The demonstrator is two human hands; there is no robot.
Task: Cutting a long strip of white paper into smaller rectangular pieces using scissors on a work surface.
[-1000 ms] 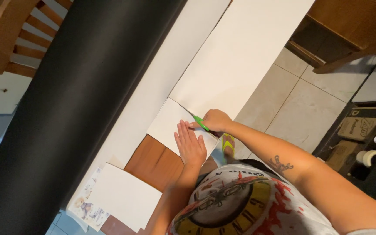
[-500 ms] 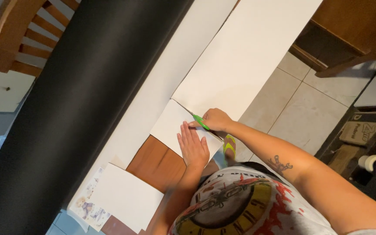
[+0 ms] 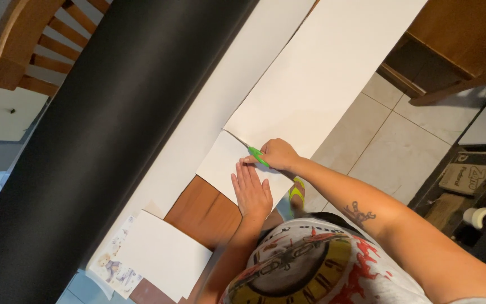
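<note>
A large white sheet [image 3: 322, 84] lies across the wooden table [image 3: 201, 211], with a cut line running into it from the near side. My right hand [image 3: 277, 153] grips green-handled scissors [image 3: 257, 156] at the end of that cut. My left hand [image 3: 251, 191] lies flat, fingers apart, on the cut flap of the white sheet [image 3: 223, 163] just beside the scissors.
A wide black roll or board [image 3: 102, 129] lies along the table's far side. A smaller white card [image 3: 161, 253] and an illustrated paper [image 3: 111, 264] rest at the left. A wooden chair [image 3: 35, 45], tiled floor [image 3: 389, 152] and a cardboard box [image 3: 471, 171] surround the table.
The hands and scissors stay at the same spot on the sheet; only the view shifts very slightly.
</note>
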